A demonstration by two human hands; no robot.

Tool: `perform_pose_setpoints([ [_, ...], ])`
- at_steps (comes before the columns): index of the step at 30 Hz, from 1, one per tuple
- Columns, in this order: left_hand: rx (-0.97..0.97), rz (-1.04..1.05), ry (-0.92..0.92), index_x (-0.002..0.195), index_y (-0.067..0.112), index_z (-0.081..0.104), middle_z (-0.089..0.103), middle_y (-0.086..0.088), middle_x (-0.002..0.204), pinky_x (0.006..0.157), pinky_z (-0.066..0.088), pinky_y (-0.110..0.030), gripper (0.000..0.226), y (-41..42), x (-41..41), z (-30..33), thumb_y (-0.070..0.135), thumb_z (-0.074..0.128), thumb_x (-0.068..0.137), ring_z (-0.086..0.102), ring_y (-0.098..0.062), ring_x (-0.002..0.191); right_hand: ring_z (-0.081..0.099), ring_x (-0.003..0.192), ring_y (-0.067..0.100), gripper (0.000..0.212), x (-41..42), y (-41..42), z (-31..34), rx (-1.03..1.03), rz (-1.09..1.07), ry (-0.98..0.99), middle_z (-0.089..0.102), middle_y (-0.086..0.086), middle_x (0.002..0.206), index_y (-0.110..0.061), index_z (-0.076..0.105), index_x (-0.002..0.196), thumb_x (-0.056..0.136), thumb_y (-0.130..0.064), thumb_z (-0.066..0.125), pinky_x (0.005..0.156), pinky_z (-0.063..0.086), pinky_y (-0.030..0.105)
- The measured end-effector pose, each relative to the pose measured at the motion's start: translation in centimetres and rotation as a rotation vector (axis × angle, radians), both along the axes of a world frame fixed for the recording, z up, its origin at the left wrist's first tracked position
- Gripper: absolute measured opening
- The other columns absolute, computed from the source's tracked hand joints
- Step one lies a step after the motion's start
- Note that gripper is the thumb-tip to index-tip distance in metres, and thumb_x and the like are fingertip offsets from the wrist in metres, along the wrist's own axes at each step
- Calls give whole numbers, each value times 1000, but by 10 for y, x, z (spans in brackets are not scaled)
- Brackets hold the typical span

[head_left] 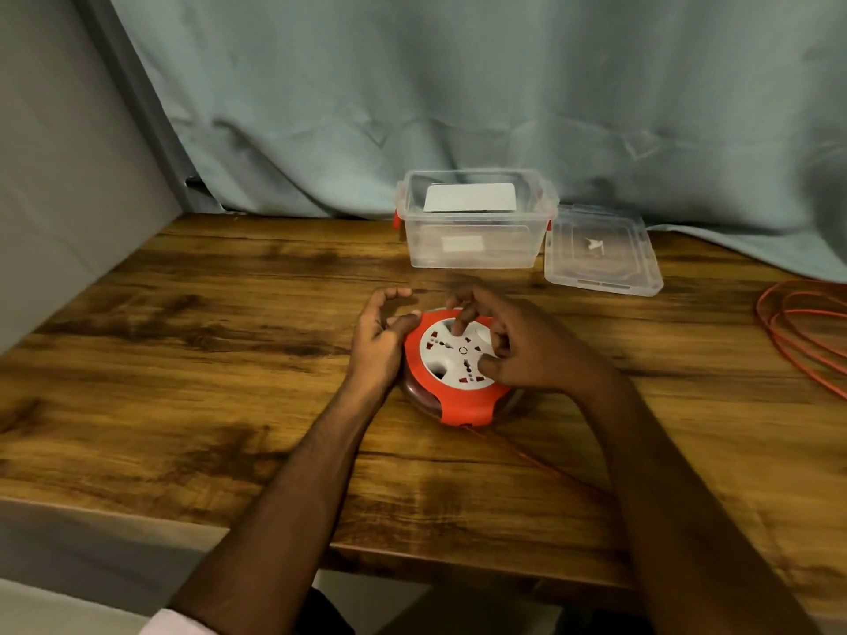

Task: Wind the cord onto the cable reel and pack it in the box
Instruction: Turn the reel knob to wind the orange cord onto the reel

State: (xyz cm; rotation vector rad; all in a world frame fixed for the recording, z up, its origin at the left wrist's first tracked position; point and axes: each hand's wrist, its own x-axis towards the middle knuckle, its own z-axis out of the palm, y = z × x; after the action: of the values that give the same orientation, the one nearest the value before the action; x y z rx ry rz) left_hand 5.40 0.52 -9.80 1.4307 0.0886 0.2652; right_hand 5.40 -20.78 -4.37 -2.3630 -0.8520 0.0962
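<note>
I see my two hands on a round red and white cable reel (458,368) lying flat on the wooden surface (183,359), near me. My left hand (378,341) braces its left rim, fingers loosely curled, thumb touching. My right hand (518,346) has fingertips pressed into the white face. Loose orange cord (797,332) lies far right; the open clear box (476,222) sits beyond the reel. No readable writing.
</note>
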Motion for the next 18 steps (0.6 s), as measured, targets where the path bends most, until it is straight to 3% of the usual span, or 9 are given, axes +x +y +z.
perform_pose_setpoints([
  [5,21,-11,12,120,15,59,69,-9,81,58,52,-31,30,0,1,-2,5,63,92,64,-22,65,53,72,-26,101,6,-8,-1,-46,-21,24,65,-13,135,-36,26,160,80,-11,82,51,44,8],
  [10,4,-29,-23,120,15,57,67,-15,79,59,53,-33,32,-2,-1,0,1,63,92,63,-27,67,53,77,-25,119,6,-8,-1,-38,19,-11,67,-17,121,-46,12,158,71,-17,89,55,44,11],
  [13,0,-25,-36,114,20,58,69,-4,75,58,54,-32,31,-3,-2,0,-1,63,91,63,-24,64,53,81,-24,123,6,-9,-1,-56,18,-47,66,-17,114,-50,10,155,67,-27,92,57,42,9],
  [15,2,-21,-37,112,20,58,71,4,71,57,54,-31,32,-3,-2,1,-2,62,91,64,-19,62,58,80,-18,122,5,-10,0,-46,0,-60,67,-17,108,-51,14,153,63,-33,93,58,43,10],
  [18,2,-15,-34,115,20,58,71,1,75,59,54,-33,32,-3,-2,0,-2,63,91,64,-24,67,65,86,2,116,2,-9,3,-39,-52,-91,68,-16,96,-50,23,150,57,-48,92,64,54,26],
])
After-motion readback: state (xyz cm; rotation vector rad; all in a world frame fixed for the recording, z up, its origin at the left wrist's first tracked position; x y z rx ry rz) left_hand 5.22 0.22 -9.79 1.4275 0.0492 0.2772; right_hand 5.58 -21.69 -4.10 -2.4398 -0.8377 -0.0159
